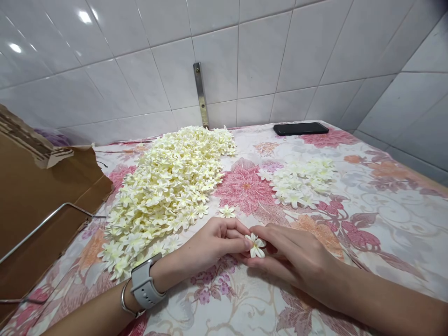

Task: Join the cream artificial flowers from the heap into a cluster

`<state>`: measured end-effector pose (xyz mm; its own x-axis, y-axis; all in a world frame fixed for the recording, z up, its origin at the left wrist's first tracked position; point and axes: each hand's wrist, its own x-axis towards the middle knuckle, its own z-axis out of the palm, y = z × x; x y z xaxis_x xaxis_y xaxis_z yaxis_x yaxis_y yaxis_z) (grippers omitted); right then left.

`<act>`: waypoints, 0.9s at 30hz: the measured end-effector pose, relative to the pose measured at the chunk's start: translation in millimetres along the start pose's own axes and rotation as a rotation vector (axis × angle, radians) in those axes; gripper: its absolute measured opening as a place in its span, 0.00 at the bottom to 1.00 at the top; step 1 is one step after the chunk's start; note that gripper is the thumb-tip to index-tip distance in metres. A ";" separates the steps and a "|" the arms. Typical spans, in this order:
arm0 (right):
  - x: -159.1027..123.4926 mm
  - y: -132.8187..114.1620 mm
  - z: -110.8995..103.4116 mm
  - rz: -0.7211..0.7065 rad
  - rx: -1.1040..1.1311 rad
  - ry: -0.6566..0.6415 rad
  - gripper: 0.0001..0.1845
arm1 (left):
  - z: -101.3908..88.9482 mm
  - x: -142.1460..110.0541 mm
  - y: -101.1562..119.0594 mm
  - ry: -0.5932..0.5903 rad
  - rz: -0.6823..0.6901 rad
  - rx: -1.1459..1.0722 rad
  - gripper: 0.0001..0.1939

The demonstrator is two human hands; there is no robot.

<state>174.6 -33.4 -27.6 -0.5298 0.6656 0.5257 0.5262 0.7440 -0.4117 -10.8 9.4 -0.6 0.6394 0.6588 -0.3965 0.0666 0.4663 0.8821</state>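
My left hand (213,245) and my right hand (297,254) meet over a floral tablecloth (367,224), fingertips pinched together on one small white flower (255,245). Both hands rest low on the cloth. A grey watch and a bangle sit on my left wrist. To the left lies a large heap of cream-white flowers (168,186). One loose flower (227,212) lies just beyond my left hand. A smaller pile of white flowers (301,182) lies beyond my right hand.
A black phone (300,128) lies at the table's far edge by the tiled wall. A brown cardboard box (38,196) with a metal rod (45,221) stands at the left. A metal bracket (200,93) is fixed on the wall behind the heap.
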 end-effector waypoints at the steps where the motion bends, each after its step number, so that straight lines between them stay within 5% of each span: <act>1: 0.5 -0.5 0.1 -0.004 -0.004 0.010 0.07 | 0.1 0.0 0.3 0.000 -0.006 0.006 0.09; 7: 4.7 -3.8 -0.7 0.034 0.013 0.053 0.11 | -0.7 1.6 -0.7 -0.014 0.000 -0.008 0.11; 11: 9.3 -1.9 -3.6 0.258 0.142 0.119 0.10 | 1.2 1.4 -1.8 -0.017 0.093 -0.006 0.12; 15: 12.0 -0.7 -5.7 0.466 0.321 0.108 0.07 | 4.3 -3.4 -4.3 0.095 0.355 0.459 0.07; 19: 11.6 -2.7 -5.0 0.500 0.433 0.053 0.09 | 4.8 -8.5 -7.7 0.184 0.582 0.976 0.04; 27: 14.6 -4.5 -5.3 0.488 0.393 0.022 0.15 | 4.8 -8.5 -13.7 0.194 0.802 1.284 0.11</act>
<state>168.1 -27.4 -14.2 -0.2747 0.9357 0.2215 0.4177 0.3236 -0.8490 -13.4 -5.4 -8.1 0.7290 0.5926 0.3427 0.4259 -0.7845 0.4507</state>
